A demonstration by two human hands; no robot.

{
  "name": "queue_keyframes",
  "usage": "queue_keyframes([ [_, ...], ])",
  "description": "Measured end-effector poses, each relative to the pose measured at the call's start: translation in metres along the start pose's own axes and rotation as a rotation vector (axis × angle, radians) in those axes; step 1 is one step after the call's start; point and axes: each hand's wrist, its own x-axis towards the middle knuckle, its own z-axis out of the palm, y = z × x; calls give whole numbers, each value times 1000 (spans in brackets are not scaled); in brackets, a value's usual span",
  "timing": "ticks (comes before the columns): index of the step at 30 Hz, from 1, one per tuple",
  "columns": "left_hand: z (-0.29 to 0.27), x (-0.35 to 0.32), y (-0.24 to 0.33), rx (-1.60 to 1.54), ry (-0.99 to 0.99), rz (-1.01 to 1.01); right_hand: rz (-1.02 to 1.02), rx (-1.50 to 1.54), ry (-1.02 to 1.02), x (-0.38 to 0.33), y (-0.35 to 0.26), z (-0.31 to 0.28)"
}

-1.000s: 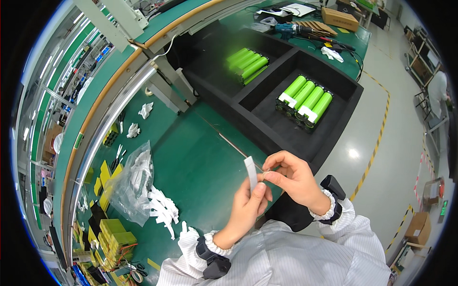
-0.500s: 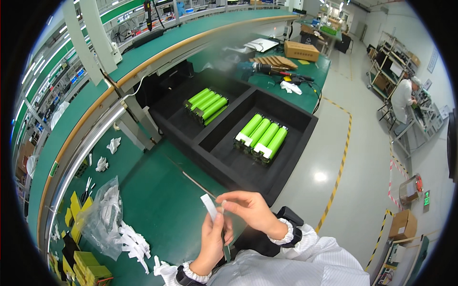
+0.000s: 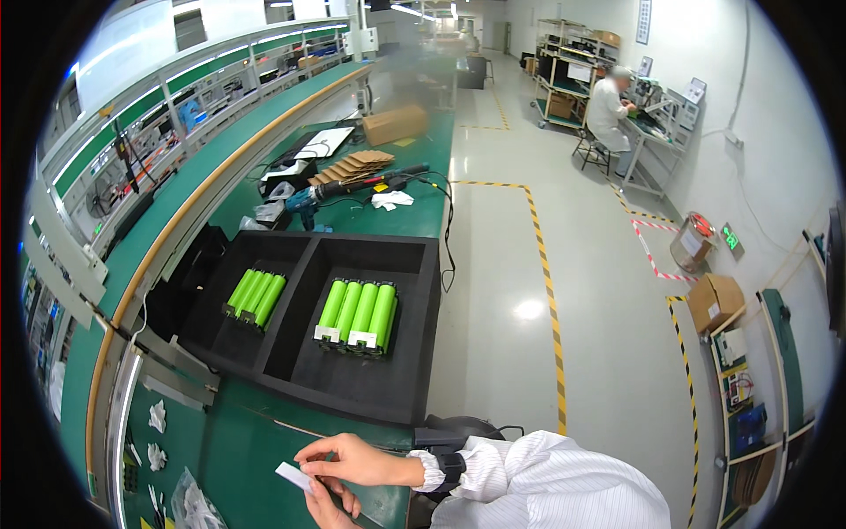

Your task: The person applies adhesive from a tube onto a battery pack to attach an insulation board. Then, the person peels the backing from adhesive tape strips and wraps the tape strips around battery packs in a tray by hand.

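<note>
My right hand reaches in from a white sleeve at the lower edge, and its fingertips pinch a small white strip. Just below it, my left hand is partly cut off by the frame and holds the same strip from underneath. Both hands hover over the green workbench, in front of a black foam tray. The tray's left compartment holds a pack of green cylindrical cells. A second green cell pack lies in its right compartment.
Further along the bench lie a power screwdriver, a white cloth, stacked brown card pieces and a cardboard box. A plastic bag and white scraps sit at the lower left. Another person sits far right.
The view has swung up and along the bench, so my hands now sit at the lower edge. Both hands still hold the white strip.
</note>
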Motion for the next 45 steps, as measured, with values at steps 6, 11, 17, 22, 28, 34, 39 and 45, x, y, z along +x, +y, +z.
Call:
queue_keyframes([
  [6, -8, -5, 3, -40, 68, -32, 7, 102, 38, -4, 9, 17],
  [11, -30, -2, -22, -33, 88, 64, 81, 86, 128, -18, -14, 32],
  [17, -28, 1, -15, 96, 126, -24, 148, 47, 163, -13, -10, 19],
  [22, -29, 0, -8, -72, 62, -23, 32, -70, 186, -10, 1, 18],
  [28, -64, -8, -9, -29, 194, 61, -40, -97, 138, 4, -4, 16],
  [34, -73, -16, 11, 735, 289, 500, -25, -282, 150, -4, -12, 44],
  [39, -80, -23, -2, 437, 173, 272, 187, 147, -159, -6, -16, 54],
  [45, -83, -30, 6, 412, 106, 236, 378, 325, -310, 4, -12, 49],
])
